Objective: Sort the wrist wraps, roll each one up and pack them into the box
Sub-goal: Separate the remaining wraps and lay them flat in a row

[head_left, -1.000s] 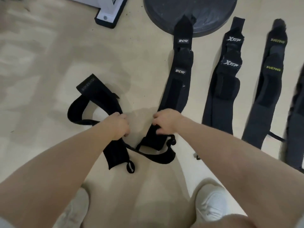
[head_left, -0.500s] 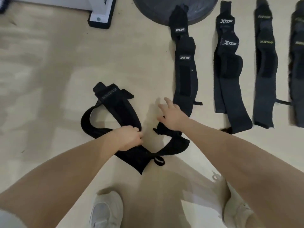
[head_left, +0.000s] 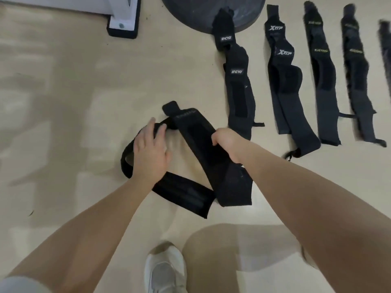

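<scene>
bare forearms, white sneaker (head_left: 165,269)

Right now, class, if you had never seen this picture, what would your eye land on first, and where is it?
First, the two bare hands at centre: the left hand lies flat on a looped black wrist wrap, while the right hand grips its wide band. Next, the row of dark wraps laid lengthwise on the pale floor at upper right, one marked XTEP. A white shoe shows at the bottom.

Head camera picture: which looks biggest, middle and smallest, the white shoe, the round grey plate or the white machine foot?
1. Round grey plate, though cut off by the frame.
2. White shoe, closer to the camera, so unsure.
3. White machine foot.
</scene>
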The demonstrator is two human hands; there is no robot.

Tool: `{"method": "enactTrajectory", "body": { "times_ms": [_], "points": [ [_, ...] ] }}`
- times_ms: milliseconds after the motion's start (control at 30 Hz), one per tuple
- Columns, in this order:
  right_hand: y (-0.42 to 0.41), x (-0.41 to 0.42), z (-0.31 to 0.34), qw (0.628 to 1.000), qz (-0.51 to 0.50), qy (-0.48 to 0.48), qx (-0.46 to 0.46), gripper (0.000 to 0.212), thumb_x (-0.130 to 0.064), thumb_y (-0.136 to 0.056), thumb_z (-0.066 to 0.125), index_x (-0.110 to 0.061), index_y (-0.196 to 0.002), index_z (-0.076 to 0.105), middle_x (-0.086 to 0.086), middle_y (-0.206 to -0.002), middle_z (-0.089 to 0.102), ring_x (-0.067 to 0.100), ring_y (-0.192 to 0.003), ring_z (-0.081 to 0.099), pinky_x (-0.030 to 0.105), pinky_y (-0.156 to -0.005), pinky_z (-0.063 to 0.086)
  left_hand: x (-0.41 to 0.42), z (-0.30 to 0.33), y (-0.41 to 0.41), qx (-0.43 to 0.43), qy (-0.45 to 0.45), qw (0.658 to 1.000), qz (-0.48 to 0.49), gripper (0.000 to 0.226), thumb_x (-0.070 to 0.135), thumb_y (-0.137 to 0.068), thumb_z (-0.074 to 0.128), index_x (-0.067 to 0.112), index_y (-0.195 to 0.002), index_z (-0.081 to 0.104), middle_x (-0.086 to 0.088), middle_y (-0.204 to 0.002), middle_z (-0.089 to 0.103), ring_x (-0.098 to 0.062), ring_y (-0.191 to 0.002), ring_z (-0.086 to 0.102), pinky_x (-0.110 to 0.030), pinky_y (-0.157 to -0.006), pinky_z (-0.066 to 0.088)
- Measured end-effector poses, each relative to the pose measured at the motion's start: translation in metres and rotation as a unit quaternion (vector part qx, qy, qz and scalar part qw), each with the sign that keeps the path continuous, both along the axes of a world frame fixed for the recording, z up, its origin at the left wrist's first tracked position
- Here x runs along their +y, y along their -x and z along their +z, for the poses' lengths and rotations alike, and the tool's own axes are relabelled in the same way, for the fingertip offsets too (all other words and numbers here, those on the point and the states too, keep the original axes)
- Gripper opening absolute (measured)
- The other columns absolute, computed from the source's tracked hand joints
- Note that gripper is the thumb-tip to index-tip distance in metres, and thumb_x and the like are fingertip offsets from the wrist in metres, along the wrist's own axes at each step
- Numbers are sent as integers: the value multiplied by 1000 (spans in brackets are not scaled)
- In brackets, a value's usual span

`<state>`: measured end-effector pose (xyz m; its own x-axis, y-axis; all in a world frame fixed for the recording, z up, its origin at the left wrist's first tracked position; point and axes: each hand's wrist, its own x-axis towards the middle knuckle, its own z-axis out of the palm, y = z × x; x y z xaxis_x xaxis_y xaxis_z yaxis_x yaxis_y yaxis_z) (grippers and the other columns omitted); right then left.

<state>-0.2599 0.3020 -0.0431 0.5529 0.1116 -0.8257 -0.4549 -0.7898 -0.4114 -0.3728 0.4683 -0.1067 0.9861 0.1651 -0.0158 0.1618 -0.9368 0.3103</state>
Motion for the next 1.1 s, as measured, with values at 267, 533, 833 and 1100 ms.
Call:
{"method": "enactTrajectory", "body": {
  "times_ms": [267, 533, 833, 1100],
  "points": [
    [27, -24, -2, 993, -8, 55, 102, 47, 11, -83, 43, 0, -128, 52, 24, -133, 51, 40, -123, 49, 47, -103, 44, 38, -8, -34, 311, 180, 917, 174, 32, 22, -98, 44, 5, -125, 51, -17, -121, 58, -31, -102, 55, -33, -77, 42],
    [22, -33, 36, 950, -186, -147, 202, 47, -36, -88, 59, -13, -129, 52, 12, -126, 60, 35, -113, 57, 51, -90, 50, -6, 82, -51, 243, 596, 748, 163, 33, 14, -100, 44, 15, -133, 46, -2, -119, 60, -19, -102, 58, -28, -89, 45],
    [-16, -62, 73, 920, -277, -263, 82, 33, -11, -99, 44, -11, -131, 52, 10, -113, 67, 23, -95, 67, 32, -72, 57, -61, 132, -69, 187, 687, 687, 143, 70, -15, -70, 34, 11, -134, 47, -8, -126, 59, -28, -116, 56, -42, -104, 43],
    [-34, -81, 92, 908, -188, -363, 88, 34, -11, -94, 53, -14, -127, 57, 11, -119, 66, 28, -107, 64, 41, -87, 54, -107, 156, -97, 133, 554, 817, 91, 41, 34, -88, 64, 20, -121, 44, 13, -100, 57, 3, -88, 57, -14, -71, 47]
  ]
}}
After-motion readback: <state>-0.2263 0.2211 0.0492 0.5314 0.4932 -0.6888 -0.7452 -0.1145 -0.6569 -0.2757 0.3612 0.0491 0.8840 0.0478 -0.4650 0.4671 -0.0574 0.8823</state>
